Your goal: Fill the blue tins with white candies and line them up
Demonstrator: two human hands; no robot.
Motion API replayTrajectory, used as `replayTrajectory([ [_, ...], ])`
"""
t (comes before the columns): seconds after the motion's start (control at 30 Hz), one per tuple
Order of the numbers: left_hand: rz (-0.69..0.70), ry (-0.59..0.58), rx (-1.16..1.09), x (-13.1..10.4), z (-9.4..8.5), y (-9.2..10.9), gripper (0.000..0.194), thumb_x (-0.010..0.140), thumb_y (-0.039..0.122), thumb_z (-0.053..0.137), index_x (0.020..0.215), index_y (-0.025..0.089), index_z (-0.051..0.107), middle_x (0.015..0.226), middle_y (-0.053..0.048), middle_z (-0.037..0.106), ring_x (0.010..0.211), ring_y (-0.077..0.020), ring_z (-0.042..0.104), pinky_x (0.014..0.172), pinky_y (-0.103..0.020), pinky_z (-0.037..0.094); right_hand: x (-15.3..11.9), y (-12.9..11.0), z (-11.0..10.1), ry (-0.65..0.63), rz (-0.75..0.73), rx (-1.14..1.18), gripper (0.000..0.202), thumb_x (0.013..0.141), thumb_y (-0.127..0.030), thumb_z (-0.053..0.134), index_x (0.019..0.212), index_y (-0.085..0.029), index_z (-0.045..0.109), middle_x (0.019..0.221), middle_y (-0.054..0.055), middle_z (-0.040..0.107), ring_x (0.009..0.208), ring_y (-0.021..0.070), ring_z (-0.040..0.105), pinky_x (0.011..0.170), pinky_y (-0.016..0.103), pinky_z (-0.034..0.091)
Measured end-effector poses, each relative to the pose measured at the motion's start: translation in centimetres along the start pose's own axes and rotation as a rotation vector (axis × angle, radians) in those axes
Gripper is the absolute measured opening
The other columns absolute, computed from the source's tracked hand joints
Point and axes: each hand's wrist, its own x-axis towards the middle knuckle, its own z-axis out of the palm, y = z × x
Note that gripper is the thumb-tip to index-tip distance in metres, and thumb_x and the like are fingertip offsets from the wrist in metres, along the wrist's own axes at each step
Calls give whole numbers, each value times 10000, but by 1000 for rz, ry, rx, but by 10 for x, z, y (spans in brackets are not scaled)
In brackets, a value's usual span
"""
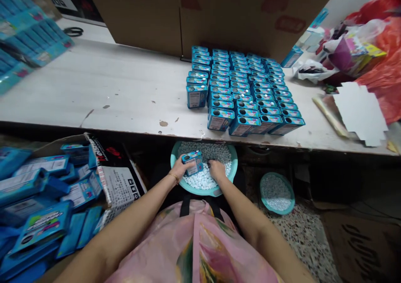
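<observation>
My left hand (181, 167) is closed round a small blue tin (194, 162), held tilted over a turquoise basin (173, 153). White pellets (200, 178) that look like small mints fill the basin, which rests by my lap under the table edge. Among the pellets is my right hand (216, 170), its fingers curled down and partly buried, so I cannot see what they hold. On the table ahead stand rows of upright blue tins (239, 89), with dark round openings in several tops and a few white pellets lying on them.
To my left an open carton (117, 178) holds many loose blue tins (44, 224). A second turquoise basin (293, 201) of pellets is on the floor at right. A large cardboard box (213, 20) stands behind the tins. Plastic bags (380, 57) and flat white card (360, 112) lie right.
</observation>
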Motion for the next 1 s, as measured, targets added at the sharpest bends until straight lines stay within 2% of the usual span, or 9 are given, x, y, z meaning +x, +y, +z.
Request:
replayTrajectory([
  [0.1,-74,-106,-74,-9,1,11,518,484,245,754,922,166,489,855,-36,625,793,-181,600,761,-377,470,11,0,14,53,-11,220,306,836,-226,352,1005,-229,607,991,61,625,928,187,552,751,232,379],
  [0.17,-63,-124,-74,-17,-5,22,513,504,234,745,943,172,487,870,-33,622,808,-179,597,769,-372,467,16,8,19,90,-41,390,287,818,-236,387,978,-219,625,971,43,634,911,178,556,740,214,377],
  [0.27,44,-120,-11,-27,-19,36,499,542,243,721,980,177,491,905,-33,614,848,-176,584,799,-360,450,17,22,20,114,-56,470,286,785,-206,416,976,-205,629,946,19,642,880,156,560,716,191,379],
  [0.33,150,-58,83,-29,-29,43,498,556,262,708,999,182,493,900,-23,610,846,-167,575,809,-342,440,14,32,12,123,-61,478,287,763,-186,426,962,-215,631,891,8,653,831,146,568,702,195,389],
  [0.47,321,73,374,-27,-37,48,483,552,297,692,983,174,513,818,1,592,771,-152,557,762,-301,439,-6,50,-25,156,-117,476,272,762,-199,428,939,-243,631,850,-7,657,797,137,570,699,209,398],
  [0.6,426,66,632,-21,-24,40,445,574,315,653,975,171,527,799,0,580,747,-155,545,740,-284,428,-32,51,-73,173,-176,330,300,803,-249,392,1020,-281,597,936,-18,644,864,131,557,709,206,390],
  [0.77,472,3,900,-20,-1,30,399,624,282,591,1009,203,522,795,2,586,734,-157,552,689,-255,420,-51,23,-120,89,-226,33,299,801,-232,385,979,-305,614,950,7,643,897,155,560,710,223,383],
  [0.9,496,-24,966,-20,5,26,394,634,259,577,1020,209,518,875,-18,602,799,-175,563,719,-264,422,-61,-10,-140,47,-224,-217,292,763,-143,393,895,-244,632,893,71,643,850,194,580,707,277,397],
  [1.0,499,-30,967,-19,5,22,394,638,253,574,1025,208,515,900,-24,603,825,-182,565,730,-269,423,-67,-29,-150,41,-233,-287,283,762,-117,386,913,-184,615,904,116,632,830,201,588,708,290,408],
])
